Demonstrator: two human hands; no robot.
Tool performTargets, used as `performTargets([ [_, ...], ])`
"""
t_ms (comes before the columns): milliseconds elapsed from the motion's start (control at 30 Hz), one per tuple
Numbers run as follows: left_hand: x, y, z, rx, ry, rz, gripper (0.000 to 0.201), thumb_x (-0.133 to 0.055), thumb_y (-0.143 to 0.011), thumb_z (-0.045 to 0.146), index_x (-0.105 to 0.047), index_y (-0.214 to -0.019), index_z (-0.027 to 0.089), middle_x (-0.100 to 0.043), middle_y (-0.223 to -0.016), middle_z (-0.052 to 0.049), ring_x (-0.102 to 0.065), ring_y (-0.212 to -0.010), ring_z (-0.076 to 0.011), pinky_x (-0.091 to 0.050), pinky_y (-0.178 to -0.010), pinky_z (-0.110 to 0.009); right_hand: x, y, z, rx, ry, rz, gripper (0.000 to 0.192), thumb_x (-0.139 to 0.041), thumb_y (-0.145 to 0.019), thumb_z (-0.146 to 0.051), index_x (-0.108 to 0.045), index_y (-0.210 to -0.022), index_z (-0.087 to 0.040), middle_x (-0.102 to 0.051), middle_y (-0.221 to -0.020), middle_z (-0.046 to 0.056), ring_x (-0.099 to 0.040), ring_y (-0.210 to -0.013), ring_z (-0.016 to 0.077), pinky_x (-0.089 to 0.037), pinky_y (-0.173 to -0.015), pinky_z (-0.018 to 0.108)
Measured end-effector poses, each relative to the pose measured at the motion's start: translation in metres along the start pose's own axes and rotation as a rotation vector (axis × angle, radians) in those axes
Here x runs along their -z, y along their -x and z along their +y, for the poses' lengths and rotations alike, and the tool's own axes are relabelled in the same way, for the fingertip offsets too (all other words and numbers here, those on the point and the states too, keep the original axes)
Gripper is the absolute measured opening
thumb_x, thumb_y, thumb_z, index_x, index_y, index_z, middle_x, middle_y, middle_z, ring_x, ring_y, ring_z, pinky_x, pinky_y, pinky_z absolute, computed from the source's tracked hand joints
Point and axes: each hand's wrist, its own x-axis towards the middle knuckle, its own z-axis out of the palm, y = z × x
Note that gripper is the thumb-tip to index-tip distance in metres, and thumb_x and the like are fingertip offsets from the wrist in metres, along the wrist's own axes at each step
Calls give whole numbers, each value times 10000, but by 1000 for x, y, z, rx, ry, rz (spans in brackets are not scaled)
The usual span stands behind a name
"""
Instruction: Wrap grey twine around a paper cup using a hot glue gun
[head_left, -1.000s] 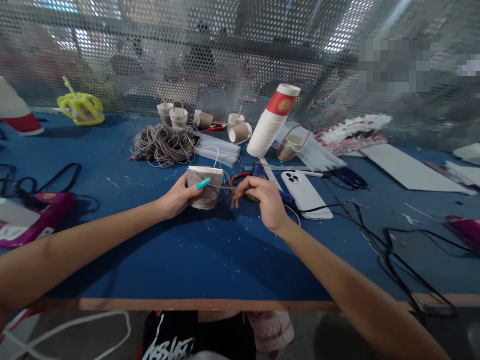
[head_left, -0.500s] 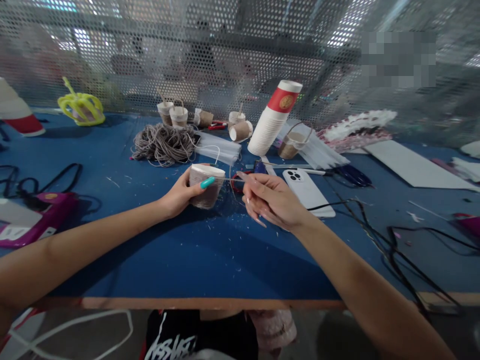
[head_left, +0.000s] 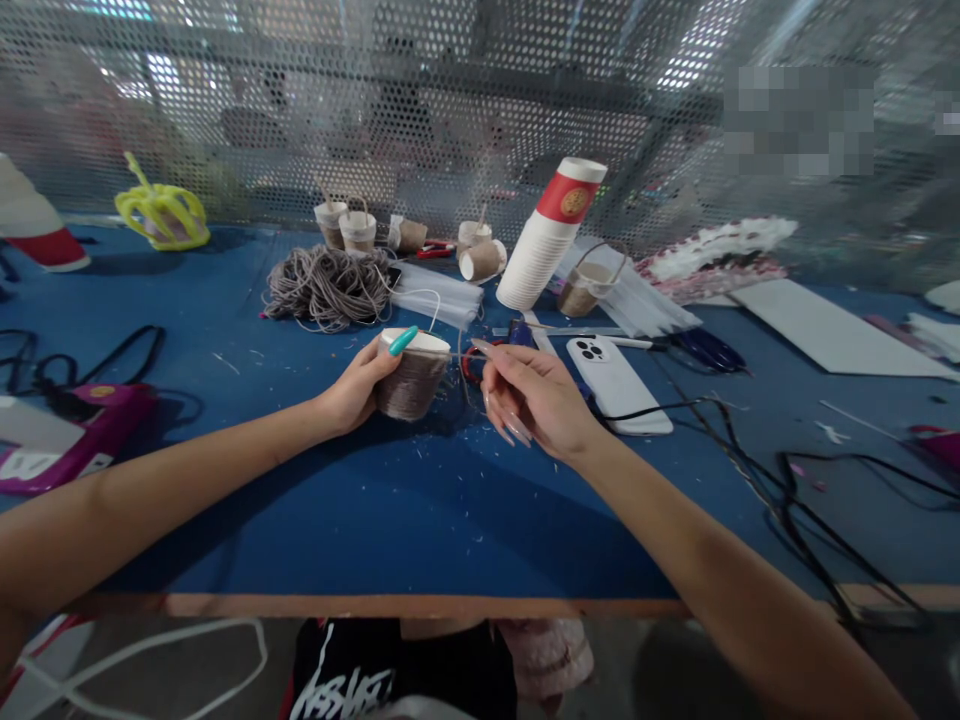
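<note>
Two hands meet over the blue tabletop (head_left: 315, 520) in the head view; the left hand (head_left: 358, 385) has its grip closed around a small paper cup (head_left: 411, 373) wound with grey cord, tilted, thumb on the rim; the right hand (head_left: 536, 398) sits just beside it, fingers loosely spread, pinching a thin strand (head_left: 459, 354) running to the cup; a white phone (head_left: 616, 383) lies near, a cord bundle (head_left: 328, 288) and a stack of cups (head_left: 546, 240) behind.
</note>
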Motion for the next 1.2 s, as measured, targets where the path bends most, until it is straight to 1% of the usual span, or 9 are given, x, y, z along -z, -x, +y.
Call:
performTargets([
  [200, -2, 0, 2, 28, 36, 30, 660, -796, -628, 552, -621, -1146, 182, -713, -1117, -113, -621, -1156, -354, -457, -1031, -539, 1, 0, 1, -32, 105, 14, 337, -641, -889, -374, -610, -613, -183, -446, -350, -92, -417, -280, 43, -411, -357, 173],
  [300, -4, 0, 4, 26, 38, 17, 664, -816, -597, 498, -622, -1141, 170, -716, -1095, -104, -631, -1133, -343, -450, -1041, -531, 1, 0, 2, -61, 127, 18, 344, -620, -899, -386, -597, -617, -189, -462, -362, -86, -423, -280, 48, -409, -358, 185],
  [433, -3, -2, 5, 4, 17, -16, 680, -829, -554, 485, -639, -1123, 165, -718, -1076, -103, -638, -1102, -339, -454, -1024, -502, 1, -2, 5, -95, 114, 14, 345, -620, -895, -398, -595, -623, -187, -535, -433, -55, -458, -324, 55, -387, -357, 194],
  [533, -1, -2, 3, -22, -8, -44, 718, -849, -521, 521, -640, -1116, 178, -713, -1072, -96, -640, -1074, -322, -469, -978, -456, -1, -3, 10, -83, 49, 6, 336, -650, -878, -411, -600, -636, -184, -600, -529, -26, -551, -439, 75, -456, -445, 204],
  [633, 1, -2, 2, -57, -36, -88, 786, -880, -476, 553, -629, -1127, 192, -703, -1065, -84, -637, -1051, -299, -482, -920, -399, -4, -4, 15, -77, -32, -20, 346, -671, -869, -449, -593, -654, -189, -642, -634, -7, -648, -610, 109, -537, -610, 241],
  [733, 4, -1, 1, -37, -27, -89, 823, -903, -467, 536, -609, -1158, 199, -692, -1056, -70, -639, -1012, -266, -488, -884, -369, -6, -5, 18, -85, -90, -41, 344, -679, -867, -466, -593, -667, -199, -666, -723, 6, -678, -726, 137, -570, -746, 307],
  [833, 6, -2, 0, 5, -4, -85, 869, -923, -475, 483, -574, -1229, 229, -685, -1085, -59, -645, -989, -240, -497, -890, -375, -6, -4, 18, -62, -121, -44, 348, -673, -871, -466, -603, -652, -205, -683, -811, 26, -686, -821, 166, -578, -836, 367],
  [1000, 7, -3, 0, -13, -10, -96, 840, -926, -518, 406, -573, -1262, 240, -690, -1138, -63, -652, -1045, -240, -497, -949, -384, -6, -4, 17, -19, -156, -33, 347, -687, -859, -466, -624, -637, -207, -691, -823, 30, -687, -860, 173, -574, -884, 372],
  [1200, 12, -3, -1, 2, 15, -176, 782, -845, -607, 529, -595, -1280, 218, -714, -1146, -76, -668, -1066, -267, -509, -961, -410, -8, -2, 16, -14, -155, -45, 346, -670, -882, -445, -623, -637, -205, -661, -772, 20, -694, -853, 168, -575, -885, 364],
])
